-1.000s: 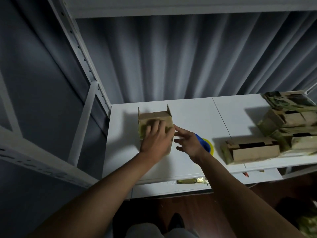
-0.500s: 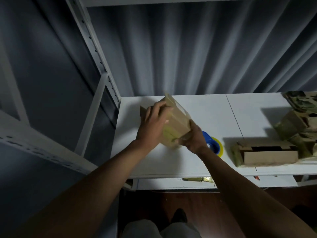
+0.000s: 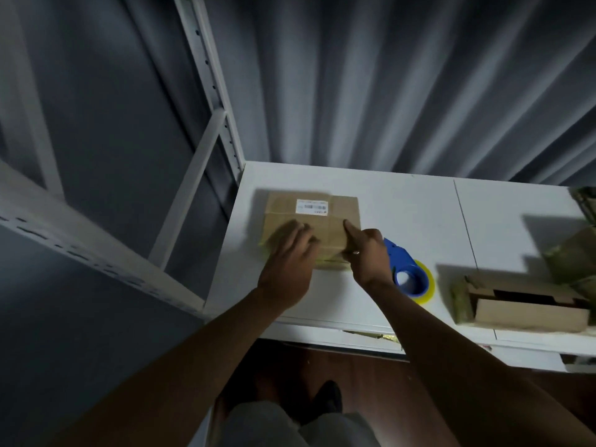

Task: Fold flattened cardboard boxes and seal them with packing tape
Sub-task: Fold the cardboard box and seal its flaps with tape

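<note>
At about ten o'clock on the white table [image 3: 403, 195] lies the cardboard box [image 3: 325, 221], label up. The left hand [image 3: 287, 269] rests flat on its near half, fingers relaxed. The right hand [image 3: 366, 253] pinches its four-o'clock corner. The blue tape dispenser [image 3: 408, 274] sits just beyond. An uneven push could slide the box and spring the flaps.

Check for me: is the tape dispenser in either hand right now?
No. The blue tape dispenser lies on the white table beside the right hand, which touches the cardboard box.
</note>
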